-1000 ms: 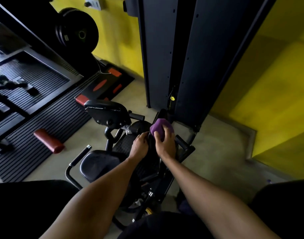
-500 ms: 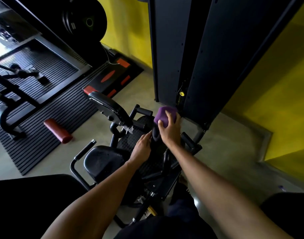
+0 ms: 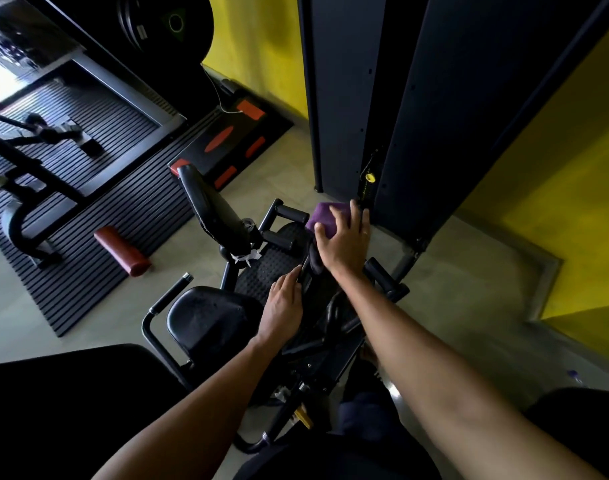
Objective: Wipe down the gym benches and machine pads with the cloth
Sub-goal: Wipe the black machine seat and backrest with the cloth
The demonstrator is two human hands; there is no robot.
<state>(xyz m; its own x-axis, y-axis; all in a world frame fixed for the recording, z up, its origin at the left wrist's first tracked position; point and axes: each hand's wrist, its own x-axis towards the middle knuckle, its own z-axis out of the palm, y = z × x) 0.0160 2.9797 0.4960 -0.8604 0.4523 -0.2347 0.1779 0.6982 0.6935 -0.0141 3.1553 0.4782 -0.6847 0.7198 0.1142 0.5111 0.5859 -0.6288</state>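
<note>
The step in hand looks like wiping the narrow upright pad (image 3: pixel 315 289) of the seated machine. The right hand (image 3: pixel 344 240) is clasped over the bunched purple cloth (image 3: pixel 325 216), thumb on one side and fingers draped over the other, pressing it at the pad's top end. The left hand (image 3: pixel 282 306) lies released, its fingers fairly straight along the pad's left edge, apparently steadying it.

Much seems left to do: the black seat (image 3: pixel 209 320) at lower left and the tilted pad (image 3: pixel 213 209) beyond it carry no cloth (whether they are already clean cannot be told from here).

The next move probably calls for drawing the cloth back down the pad's face towards the body, keeping pressure even and the cloth under the palm.

Room is tight ahead: the dark weight tower (image 3: pixel 351 98) stands just beyond the right hand's fingertips, so a forward stroke would meet its edge. The foam-covered handles (image 3: pixel 291 213) crowd the left of the cloth. To the right, bare floor (image 3: pixel 469 306) gives the elbow free swing.
</note>
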